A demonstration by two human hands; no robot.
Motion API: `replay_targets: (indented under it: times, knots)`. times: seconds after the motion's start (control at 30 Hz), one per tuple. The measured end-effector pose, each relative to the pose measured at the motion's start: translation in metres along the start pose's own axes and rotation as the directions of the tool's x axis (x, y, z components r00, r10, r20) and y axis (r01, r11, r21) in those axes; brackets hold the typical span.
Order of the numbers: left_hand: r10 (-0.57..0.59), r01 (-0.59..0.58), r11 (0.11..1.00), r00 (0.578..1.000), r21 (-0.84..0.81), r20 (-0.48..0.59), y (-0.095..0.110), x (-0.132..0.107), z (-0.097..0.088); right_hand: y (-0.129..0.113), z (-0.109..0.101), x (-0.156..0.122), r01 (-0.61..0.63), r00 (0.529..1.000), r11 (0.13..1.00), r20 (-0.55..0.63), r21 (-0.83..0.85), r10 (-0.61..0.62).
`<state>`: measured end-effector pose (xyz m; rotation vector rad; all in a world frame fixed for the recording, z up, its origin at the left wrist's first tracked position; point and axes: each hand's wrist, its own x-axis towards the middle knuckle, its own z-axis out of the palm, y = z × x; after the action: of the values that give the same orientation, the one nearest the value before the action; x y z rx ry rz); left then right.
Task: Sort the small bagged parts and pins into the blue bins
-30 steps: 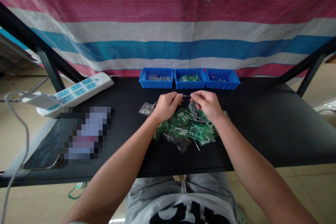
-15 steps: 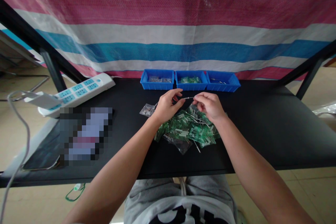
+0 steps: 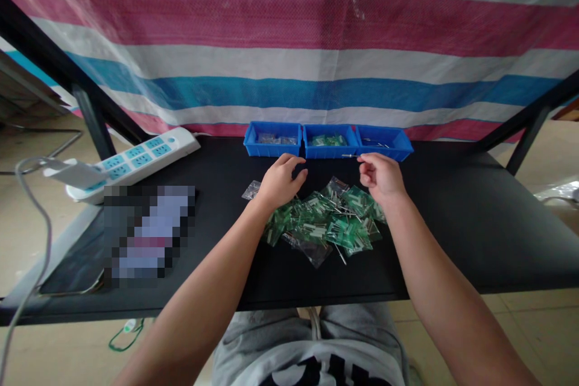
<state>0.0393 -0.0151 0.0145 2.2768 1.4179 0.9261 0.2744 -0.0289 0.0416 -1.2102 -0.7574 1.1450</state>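
Note:
A heap of small green parts in clear bags point(image 3: 325, 223) lies in the middle of the black table point(image 3: 452, 217). My right hand point(image 3: 380, 176) is past the heap's right side, its fingers pinched on a thin metal pin point(image 3: 350, 156) near the right blue bin point(image 3: 383, 140). My left hand point(image 3: 279, 181) hovers over the heap's left side with its fingers curled loosely apart and nothing in them. A small clear bag point(image 3: 251, 190) lies just left of that hand.
Three blue bins stand in a row at the table's back: left point(image 3: 272, 137), middle point(image 3: 329, 140) and right. A white power strip point(image 3: 136, 160) lies at the back left, a blurred-out object point(image 3: 147, 232) in front of it. A striped tarp hangs behind.
Both hands held the thin pin between them over the heap. My left hand has let go, and my right hand has carried the pin back and to the right, toward the right bin.

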Motion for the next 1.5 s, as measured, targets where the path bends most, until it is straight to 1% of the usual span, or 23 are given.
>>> replay_targets:
  times: [0.1, 0.17, 0.2, 0.33, 0.4, 0.57, 0.67, 0.7, 0.77, 0.8, 0.83, 0.87, 0.93, 0.97, 1.0, 1.03, 1.1, 1.17, 1.27, 1.33, 1.43, 1.5]
  knots:
    - [-0.002, 0.0, 1.0, 0.999, 0.031, 0.045, -0.002, 0.001, 0.0, -0.01, -0.02, 0.016, -0.019, 0.985, 0.996, -0.171, 0.084, 0.033]
    - [0.017, -0.019, 0.999, 0.998, 0.038, 0.057, -0.002, 0.001, -0.001, -0.017, -0.034, 0.029, -0.05, 0.948, 0.988, -0.303, 0.146, 0.093]
    - [0.027, -0.029, 0.999, 0.998, 0.037, 0.062, -0.002, 0.001, -0.001, -0.02, -0.041, 0.035, -0.067, 0.932, 0.985, -0.342, 0.161, 0.12]
    - [0.03, -0.033, 0.999, 0.996, 0.037, 0.083, 0.001, 0.0, -0.002, -0.029, -0.057, 0.055, -0.075, 0.884, 0.983, -0.445, 0.168, 0.144]
    - [0.018, -0.022, 0.999, 0.996, 0.048, 0.092, 0.002, 0.0, -0.003, -0.031, -0.06, 0.057, -0.062, 0.883, 0.982, -0.449, 0.176, 0.137]
    - [-0.01, 0.004, 0.998, 0.995, 0.066, 0.098, 0.004, 0.0, -0.003, -0.029, -0.06, 0.045, 0.019, 0.93, 0.964, -0.36, 0.264, 0.08]
    - [-0.007, 0.001, 0.997, 0.995, 0.072, 0.096, 0.003, 0.0, -0.002, -0.022, -0.054, 0.037, 0.029, 0.94, 0.971, -0.337, 0.236, 0.054]
    - [-0.005, -0.002, 0.997, 0.996, 0.074, 0.093, 0.003, 0.0, -0.002, -0.018, -0.051, 0.034, 0.041, 0.945, 0.981, -0.327, 0.191, 0.024]
    - [0.002, -0.008, 0.997, 0.996, 0.075, 0.09, 0.001, 0.0, 0.0, -0.009, -0.044, 0.029, 0.106, 0.953, 0.993, -0.289, 0.044, -0.089]
    - [0.006, -0.012, 0.997, 0.996, 0.072, 0.091, 0.0, 0.0, 0.0, -0.004, -0.039, 0.026, 0.161, 0.955, 0.985, -0.244, -0.057, -0.17]
    - [0.01, -0.017, 0.998, 0.995, 0.069, 0.095, -0.001, 0.0, 0.001, 0.001, -0.035, 0.023, 0.225, 0.95, 0.96, -0.179, -0.167, -0.254]
    - [0.014, -0.02, 0.998, 0.995, 0.065, 0.099, -0.001, 0.0, 0.001, 0.005, -0.031, 0.019, 0.291, 0.941, 0.914, -0.087, -0.283, -0.326]
    - [0.014, -0.02, 0.998, 0.994, 0.057, 0.109, -0.001, 0.001, 0.002, 0.014, -0.023, 0.011, 0.425, 0.9, 0.761, 0.139, -0.489, -0.413]
    - [0.012, -0.018, 0.998, 0.994, 0.055, 0.113, -0.001, 0.001, 0.002, 0.017, -0.019, 0.007, 0.487, 0.871, 0.675, 0.246, -0.555, -0.426]
    - [0.01, -0.016, 0.998, 0.993, 0.054, 0.116, -0.001, 0.001, 0.002, 0.02, -0.016, 0.003, 0.535, 0.844, 0.597, 0.346, -0.597, -0.41]
    - [0.01, -0.016, 0.998, 0.993, 0.054, 0.119, -0.002, 0.001, 0.003, 0.022, -0.013, 0.0, 0.572, 0.82, 0.538, 0.423, -0.619, -0.384]
    - [0.016, -0.024, 0.998, 0.992, 0.059, 0.127, -0.002, 0.002, 0.003, 0.025, -0.009, -0.004, 0.615, 0.788, 0.469, 0.521, -0.634, -0.328]
    - [0.025, -0.035, 0.997, 0.99, 0.065, 0.14, -0.003, 0.002, 0.004, 0.026, -0.008, -0.006, 0.625, 0.778, 0.454, 0.552, -0.635, -0.299]
    - [0.043, -0.056, 0.996, 0.985, 0.075, 0.168, -0.003, 0.001, 0.004, 0.024, -0.009, -0.005, 0.622, 0.779, 0.459, 0.561, -0.634, -0.28]
    - [0.055, -0.071, 0.994, 0.982, 0.087, 0.18, -0.002, 0.001, 0.004, 0.023, -0.01, -0.004, 0.634, 0.768, 0.449, 0.58, -0.63, -0.271]
    - [0.061, -0.083, 0.991, 0.978, 0.106, 0.198, 0.0, 0.001, 0.003, 0.024, -0.01, -0.003, 0.673, 0.737, 0.398, 0.61, -0.624, -0.289]
    - [0.061, -0.089, 0.988, 0.975, 0.125, 0.216, 0.001, 0.001, 0.003, 0.026, -0.01, 0.0, 0.673, 0.739, 0.359, 0.602, -0.646, -0.302]
